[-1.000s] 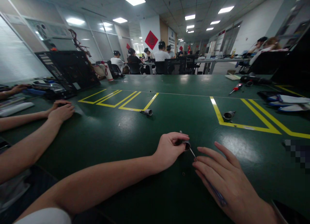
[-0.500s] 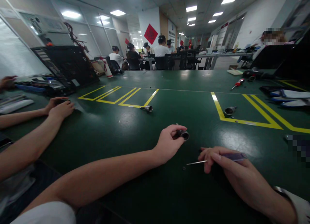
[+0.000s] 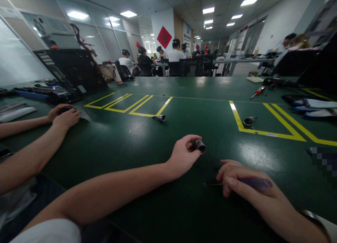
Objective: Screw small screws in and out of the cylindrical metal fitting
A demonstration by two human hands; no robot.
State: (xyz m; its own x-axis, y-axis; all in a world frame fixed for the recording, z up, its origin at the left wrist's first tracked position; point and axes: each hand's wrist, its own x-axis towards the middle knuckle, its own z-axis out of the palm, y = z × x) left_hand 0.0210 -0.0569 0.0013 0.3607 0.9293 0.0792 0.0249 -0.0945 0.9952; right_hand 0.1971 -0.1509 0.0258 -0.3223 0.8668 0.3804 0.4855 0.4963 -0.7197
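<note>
My left hand is closed around a hollow metal cylinder, its open end turned toward the right and toward me. To the right of it, my right hand grips a screwdriver with a clear purple handle, its thin shaft pointing left, low over the green table. At the shaft's tip sits a tiny dark round part; whether it is a screw or a nut I cannot make out, nor whether it is clear of the table.
Another metal cylinder with a stem lies ahead, and a similar one lies inside yellow tape lines. A red screwdriver rests farther back. At the left, a co-worker's hands hold something dark.
The screwdriver's tip has come down to the tiny dark part, which now shows at the tip slightly farther right. My right hand has shifted a little; my left hand stays nearly still.
</note>
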